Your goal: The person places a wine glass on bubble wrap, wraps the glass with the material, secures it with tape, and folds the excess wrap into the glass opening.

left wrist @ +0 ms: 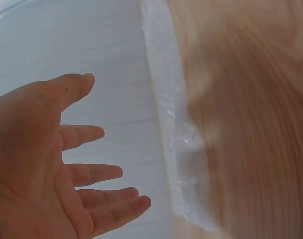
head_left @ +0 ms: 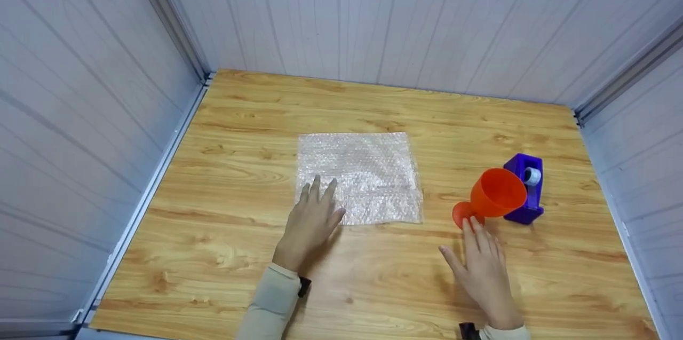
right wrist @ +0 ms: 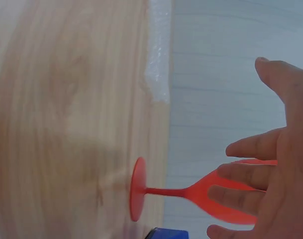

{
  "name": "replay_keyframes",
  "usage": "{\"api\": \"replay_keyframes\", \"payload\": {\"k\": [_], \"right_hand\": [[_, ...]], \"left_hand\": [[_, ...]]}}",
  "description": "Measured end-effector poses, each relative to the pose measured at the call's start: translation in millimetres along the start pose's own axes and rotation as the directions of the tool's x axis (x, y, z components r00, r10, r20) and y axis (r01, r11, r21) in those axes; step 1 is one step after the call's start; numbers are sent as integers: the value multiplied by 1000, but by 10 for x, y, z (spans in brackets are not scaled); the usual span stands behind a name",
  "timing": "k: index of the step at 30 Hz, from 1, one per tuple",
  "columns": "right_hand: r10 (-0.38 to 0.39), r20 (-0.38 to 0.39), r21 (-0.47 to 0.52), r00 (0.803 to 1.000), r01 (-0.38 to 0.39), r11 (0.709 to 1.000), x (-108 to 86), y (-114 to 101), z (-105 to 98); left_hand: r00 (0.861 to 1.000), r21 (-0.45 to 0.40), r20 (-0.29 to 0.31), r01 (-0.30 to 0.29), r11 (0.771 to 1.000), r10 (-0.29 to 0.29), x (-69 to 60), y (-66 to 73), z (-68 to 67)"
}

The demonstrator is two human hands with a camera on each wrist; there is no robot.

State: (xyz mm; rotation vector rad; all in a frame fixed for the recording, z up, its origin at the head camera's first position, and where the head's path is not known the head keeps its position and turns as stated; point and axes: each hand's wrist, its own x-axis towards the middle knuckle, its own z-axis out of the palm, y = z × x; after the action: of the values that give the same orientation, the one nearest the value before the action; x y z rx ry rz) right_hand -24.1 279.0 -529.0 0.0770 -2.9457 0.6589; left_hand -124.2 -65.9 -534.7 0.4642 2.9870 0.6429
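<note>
Wood-grain tabletop (head_left: 229,180) forms the work surface, bounded by pale wall panels (head_left: 320,20) at 9, 12 and 3 o'clock. Positions below take the bubble-wrap sheet (head_left: 368,164) as dial centre, as seen in the head view.

Left hand (head_left: 309,225): located between 7 and 8 o'clock, above the sheet's near corner. Fingers extended and spread wide; grasp free.

Bubble-wrap sheet: lies flat on the tabletop, roughly square.

Right hand (head_left: 484,270): located at 4 o'clock, at the goblet's 6 o'clock side. Fingers extended, thumb set wide; grasp free. Fingertip contact with the goblet cannot be determined.

Orange goblet (head_left: 497,193): stands upright on its round foot, between 3 and 4 o'clock.

Blue-purple tape dispenser (head_left: 525,215): located at 3 o'clock, partly covered by the goblet's bowl; carries a white tape roll (head_left: 531,176).
</note>
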Motion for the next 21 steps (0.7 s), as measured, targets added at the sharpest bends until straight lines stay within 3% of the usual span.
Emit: {"api": "replay_keyframes", "payload": {"k": [6, 11, 16, 21], "right_hand": [[83, 19, 45, 996, -84, 996, 29, 155, 21], [126, 4, 116, 992, -125, 985, 104, 276, 60], [196, -105, 242, 975, -166, 956, 210, 401, 102], [275, -249, 323, 929, -189, 927, 363, 524, 169]], "left_hand": [[1000, -9, -4, 20, 1000, -20, 113, -223, 43], [1000, 61, -6, 7, 998, -6, 166, -374, 89], [999, 98, 31, 4, 995, -7, 187, -423, 88], [997, 70, 71, 36, 997, -41, 216, -392, 57]]}}
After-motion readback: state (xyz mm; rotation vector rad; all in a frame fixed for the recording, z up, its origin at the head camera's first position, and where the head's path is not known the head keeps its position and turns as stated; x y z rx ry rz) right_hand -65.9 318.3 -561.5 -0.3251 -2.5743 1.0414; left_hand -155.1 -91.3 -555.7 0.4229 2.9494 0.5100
